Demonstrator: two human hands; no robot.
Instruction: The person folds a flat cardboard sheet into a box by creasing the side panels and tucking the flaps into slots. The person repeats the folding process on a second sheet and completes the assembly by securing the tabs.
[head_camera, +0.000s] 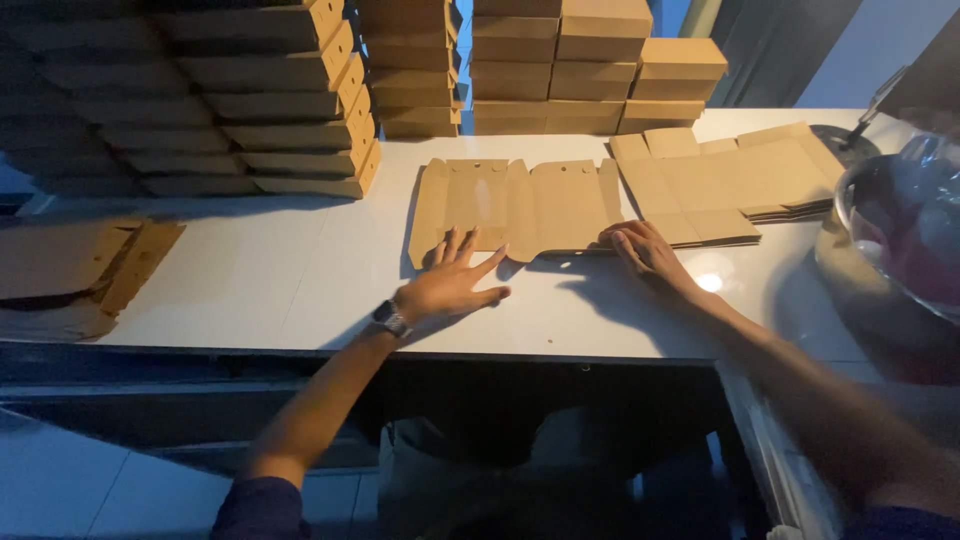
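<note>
A flat, unfolded brown cardboard box blank (515, 205) lies on the white table (290, 285) in front of me. My left hand (450, 283), with a watch on its wrist, is spread open, its fingertips resting on the blank's near left edge. At the blank's near right corner my right hand (645, 250) presses down with its fingers flat. Neither hand grips anything.
A pile of flat blanks (725, 180) lies to the right. Stacks of folded brown boxes (290, 100) and more boxes (560, 65) line the back. Loose cardboard pieces (80, 265) sit at the left edge. A round clear-lidded container (900, 240) stands at the far right.
</note>
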